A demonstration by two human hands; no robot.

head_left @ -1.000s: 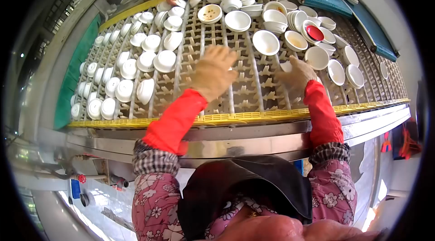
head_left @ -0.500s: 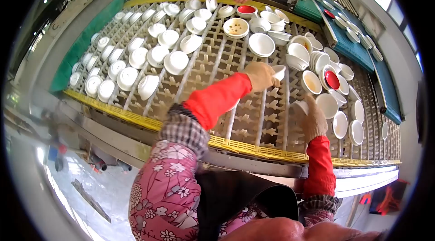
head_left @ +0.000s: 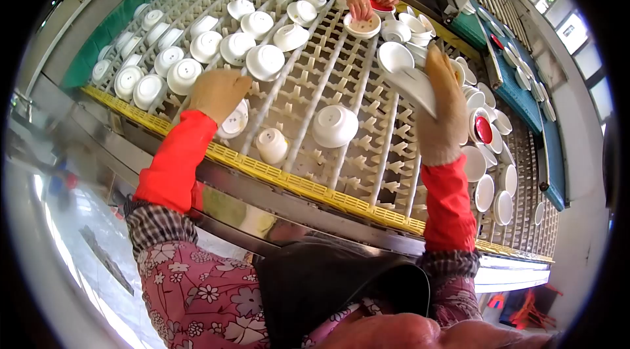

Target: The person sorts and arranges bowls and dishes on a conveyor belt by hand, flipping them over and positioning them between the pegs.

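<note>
My left hand (head_left: 220, 94), in a tan glove, is curled over a white bowl (head_left: 234, 122) lying bottom up near the belt's front edge. The glove hides part of that bowl and most of my fingertips. A tilted white bowl (head_left: 413, 91) is gripped in my gloved right hand (head_left: 443, 109), raised over the right part of the belt. Between my hands, a small white cup (head_left: 272, 145) and a larger upturned white bowl (head_left: 335, 126) rest on the pegs.
The pegged belt (head_left: 380, 152) has a yellow border. Upturned bowls (head_left: 257, 24) stand in rows at left; stacked white and red dishes (head_left: 483, 130) lie at right. Across it, a co-worker's hand (head_left: 359, 5) touches a dish. More dishes ride a blue-green conveyor (head_left: 518, 96).
My left hand has moved left from mid-belt to the bowl at the front. My right hand has risen with a bowl. The view has shifted, and the co-worker's hand now reaches to a dish.
</note>
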